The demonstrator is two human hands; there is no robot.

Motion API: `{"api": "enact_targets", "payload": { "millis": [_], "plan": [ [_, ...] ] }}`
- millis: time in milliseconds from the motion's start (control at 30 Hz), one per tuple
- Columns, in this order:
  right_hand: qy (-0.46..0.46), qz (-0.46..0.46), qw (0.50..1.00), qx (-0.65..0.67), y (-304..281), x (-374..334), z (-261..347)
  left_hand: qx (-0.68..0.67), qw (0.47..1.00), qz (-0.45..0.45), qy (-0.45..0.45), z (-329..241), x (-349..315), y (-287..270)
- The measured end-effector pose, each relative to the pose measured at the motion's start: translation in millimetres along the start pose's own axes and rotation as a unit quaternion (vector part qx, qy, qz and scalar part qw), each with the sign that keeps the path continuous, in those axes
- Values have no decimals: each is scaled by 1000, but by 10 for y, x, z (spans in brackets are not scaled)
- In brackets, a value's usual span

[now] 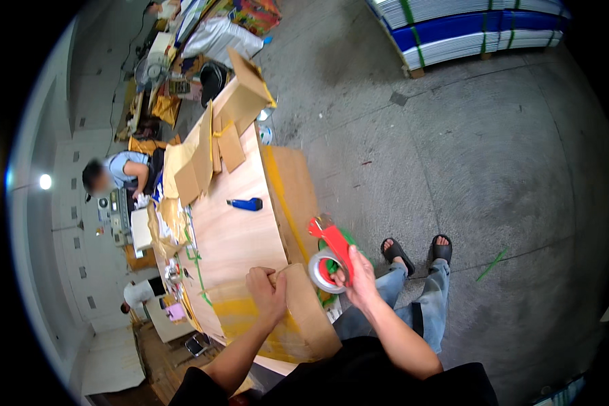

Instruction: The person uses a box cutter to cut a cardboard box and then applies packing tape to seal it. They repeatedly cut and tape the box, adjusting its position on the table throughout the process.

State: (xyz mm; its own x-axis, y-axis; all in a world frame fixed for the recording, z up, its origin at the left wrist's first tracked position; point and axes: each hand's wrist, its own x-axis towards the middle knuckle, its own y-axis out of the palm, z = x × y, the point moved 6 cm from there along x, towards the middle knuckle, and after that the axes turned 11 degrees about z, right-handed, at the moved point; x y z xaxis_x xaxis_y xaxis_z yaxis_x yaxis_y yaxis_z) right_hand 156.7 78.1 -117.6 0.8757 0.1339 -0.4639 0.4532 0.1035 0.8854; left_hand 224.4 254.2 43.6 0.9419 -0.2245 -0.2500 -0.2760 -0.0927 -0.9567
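Note:
My right hand (360, 279) is wrapped round a red tape dispenser (334, 238), which carries a roll of tape (324, 273). It is held off the table's edge, just right of a brown cardboard box (310, 312). Yellowish tape covers part of that box, which lies at the near end of the wooden table (231, 245). On the box's upper edge rests my left hand (267, 296), its fingers curled over the cardboard. A blue box cutter (245, 204) lies farther along the tabletop.
Opened cardboard pieces (197, 164) lie at the table's far end. A taped carton (292, 196) stands against its right side. One person (125, 169) works across the table, another (141, 291) farther left. Strapped stacked sheets (477, 30) stand at the back right.

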Motion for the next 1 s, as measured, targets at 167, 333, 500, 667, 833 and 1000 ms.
{"api": "enact_targets", "payload": {
  "millis": [167, 333, 500, 667, 833, 1000],
  "plan": [
    [-61, -56, 996, -35, -708, -421, 638, 180, 933, 197, 242, -703, 557, -79],
    [-94, -90, 991, -35, -1229, -818, 804, 273, 733, 522, 341, -684, 400, 546],
    [-82, -97, 991, -35, -1370, -1272, 842, 422, 690, 518, 279, -791, 327, 740],
    [-68, 29, 996, 46, -1109, -1610, 892, 483, 678, 484, 270, -843, 97, 844],
    [-72, 112, 991, 7, -996, -1852, 917, 438, 726, 482, 219, -1037, -60, 927],
    [-58, 83, 989, -107, -933, -1987, 872, -260, 777, 563, -113, -1621, -57, 831]
  ]
}}
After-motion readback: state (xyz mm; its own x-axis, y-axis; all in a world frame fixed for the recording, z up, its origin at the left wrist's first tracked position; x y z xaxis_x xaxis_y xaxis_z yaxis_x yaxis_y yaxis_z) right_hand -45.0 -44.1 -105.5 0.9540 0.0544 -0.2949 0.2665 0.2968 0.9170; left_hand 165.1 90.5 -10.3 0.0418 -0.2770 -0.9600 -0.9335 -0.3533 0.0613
